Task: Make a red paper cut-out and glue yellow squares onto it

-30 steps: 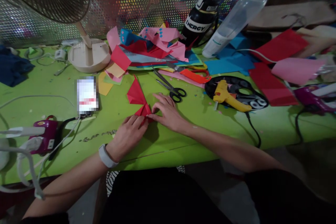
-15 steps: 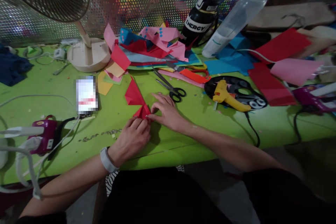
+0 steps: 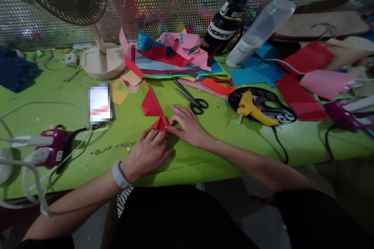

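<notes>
Paper [image 3: 150, 106]: red, folded, on our table [image 3: 191, 165], one o'clock from our left hand [image 3: 147, 148].
Left hand: fingers curled over its near end; whether they grip, we cannot tell.
Right hand [image 3: 188, 129]: thumb against the paper; pinching or not, we cannot tell.
Glue gun [image 3: 247, 106]: three o'clock from the paper.

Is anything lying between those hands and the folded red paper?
Nothing visible is. The right hand has its thumb on the folded red paper; the left hand is at its near end. The scissors lie to one side, beyond the right hand.
</notes>
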The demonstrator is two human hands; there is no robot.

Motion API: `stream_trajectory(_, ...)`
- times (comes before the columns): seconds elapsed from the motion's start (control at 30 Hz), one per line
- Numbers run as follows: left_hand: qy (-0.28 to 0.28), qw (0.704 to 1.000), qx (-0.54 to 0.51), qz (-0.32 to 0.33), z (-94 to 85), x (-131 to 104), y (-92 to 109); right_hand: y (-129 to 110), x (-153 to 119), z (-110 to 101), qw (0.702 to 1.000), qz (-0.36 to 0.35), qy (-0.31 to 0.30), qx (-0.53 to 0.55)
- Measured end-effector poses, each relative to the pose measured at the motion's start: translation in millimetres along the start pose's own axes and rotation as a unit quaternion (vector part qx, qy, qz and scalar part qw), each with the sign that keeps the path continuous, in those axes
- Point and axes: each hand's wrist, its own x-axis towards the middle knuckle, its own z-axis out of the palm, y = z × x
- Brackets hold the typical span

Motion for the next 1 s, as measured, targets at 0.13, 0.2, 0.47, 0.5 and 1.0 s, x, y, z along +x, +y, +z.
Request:
stream_trajectory(0.13,0.004,1.000,-0.005,-0.002,1.4,-0.9,0.2,-5.0,-4.6,3.5,0.999,0.002,0.002,-0.051)
stream_trajectory(0.2,0.007,1.000,-0.009,-0.001,1.6,-2.7,-0.1,-6.8,-6.0,5.5,0.997,0.003,0.002,-0.075)
stream_trajectory(0.47,0.035,0.999,0.007,-0.015,8.7,-23.8,1.2,-6.6,-7.0,6.4,0.994,-0.005,-0.007,-0.105)
stream_trajectory(0.5,0.041,0.999,0.012,-0.014,9.2,-25.4,1.5,-6.6,-6.8,5.7,0.995,-0.003,-0.011,-0.103)
stream_trajectory(1.0,0.044,0.998,0.039,0.002,7.9,-24.6,2.6,-0.9,-4.8,-3.0,0.997,-0.011,-0.055,-0.044)
